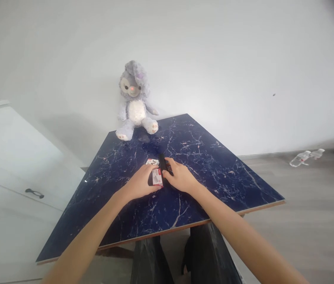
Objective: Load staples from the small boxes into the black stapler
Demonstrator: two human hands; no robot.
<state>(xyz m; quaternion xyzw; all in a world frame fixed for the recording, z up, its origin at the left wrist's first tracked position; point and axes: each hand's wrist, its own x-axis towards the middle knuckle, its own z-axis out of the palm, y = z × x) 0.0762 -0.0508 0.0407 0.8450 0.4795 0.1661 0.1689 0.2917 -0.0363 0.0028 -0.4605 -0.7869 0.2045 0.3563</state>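
Observation:
Near the middle of the dark blue marbled table [131, 173], my left hand [141, 183] curves round a small white box with red print [157, 177], thumb at its near end and fingers at its far end. A second white and red box [152, 161] lies just beyond, partly behind my fingers. Beside the near box is a long, narrow black object [162, 162] whose kind I cannot make out. From the right, my right hand [179, 174] grips this black object between thumb and index finger; the other fingers are partly hidden.
A grey plush toy with a cream belly [137, 112] sits at the table's far left corner against the white wall. On the left stands a white cabinet [15, 173] with a dark handle. Clear plastic bottles [300, 158] lie on the floor at right.

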